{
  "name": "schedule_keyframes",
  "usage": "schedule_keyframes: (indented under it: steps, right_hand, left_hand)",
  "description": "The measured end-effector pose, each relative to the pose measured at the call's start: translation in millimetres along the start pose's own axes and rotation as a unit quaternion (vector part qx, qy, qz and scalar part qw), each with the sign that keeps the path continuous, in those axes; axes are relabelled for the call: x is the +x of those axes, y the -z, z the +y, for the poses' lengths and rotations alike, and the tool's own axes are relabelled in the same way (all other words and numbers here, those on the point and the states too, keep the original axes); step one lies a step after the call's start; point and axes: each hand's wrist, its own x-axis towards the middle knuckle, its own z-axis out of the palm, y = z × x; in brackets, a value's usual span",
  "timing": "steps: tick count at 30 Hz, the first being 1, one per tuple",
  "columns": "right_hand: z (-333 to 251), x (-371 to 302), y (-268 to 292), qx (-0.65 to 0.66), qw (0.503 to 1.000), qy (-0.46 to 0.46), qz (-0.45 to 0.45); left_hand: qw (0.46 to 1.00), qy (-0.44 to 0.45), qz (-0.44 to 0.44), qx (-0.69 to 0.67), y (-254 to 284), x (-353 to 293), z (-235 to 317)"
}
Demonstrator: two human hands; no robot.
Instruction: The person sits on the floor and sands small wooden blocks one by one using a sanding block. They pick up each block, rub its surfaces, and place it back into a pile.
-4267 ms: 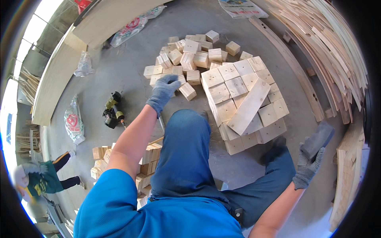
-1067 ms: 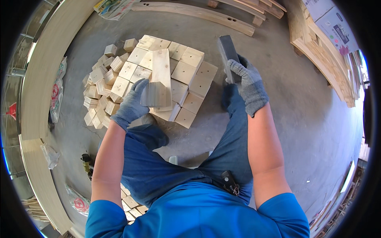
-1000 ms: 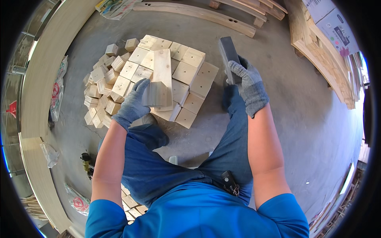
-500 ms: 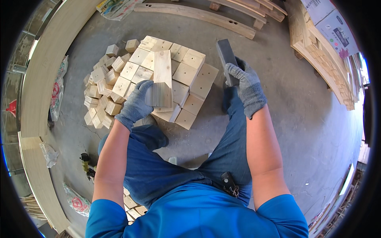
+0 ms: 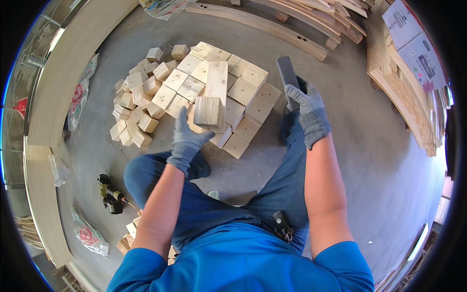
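Observation:
My left hand (image 5: 187, 141), in a grey knit glove, is open with fingers and thumb spread, just below and left of a squarish wooden block (image 5: 207, 111). Whether the thumb touches that block I cannot tell. Under the block lies a pale wooden board (image 5: 217, 78), on top of a stack of larger wooden blocks (image 5: 192, 87) with small holes in their faces. My right hand (image 5: 311, 108), gloved too, is closed around the lower part of a dark grey rectangular bar (image 5: 287, 72), held tilted to the right of the stack.
Small wooden blocks (image 5: 138, 85) lie heaped left of the stack. A nail-gun-like tool (image 5: 113, 199) rests on the floor at left, near a plastic bag (image 5: 90, 236). Wooden beams (image 5: 262, 29) lie at the far side; a carton (image 5: 418, 53) sits on pallet wood at far right.
My left hand has let go of the squarish block, its fingers now spread. The block stays on the board with a different face showing. The view has shifted slightly; my right hand keeps the bar.

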Motion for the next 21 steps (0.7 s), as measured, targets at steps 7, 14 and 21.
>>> schedule_keyframes:
  steps: [7, 14, 21]
  right_hand:
    - [-3, -19, -16, -0.066, 0.997, 0.028, -0.004]
    - [-8, -23, -18, -0.127, 0.991, 0.044, 0.016]
    - [-5, -22, -20, -0.134, 0.99, 0.038, -0.001]
  left_hand:
    - [0.996, 0.056, -0.039, -0.063, -22, -2, -3]
    - [0.985, 0.055, -0.092, -0.135, -18, 10, -9]
    - [0.988, 0.011, -0.137, -0.072, 5, 35, 6]
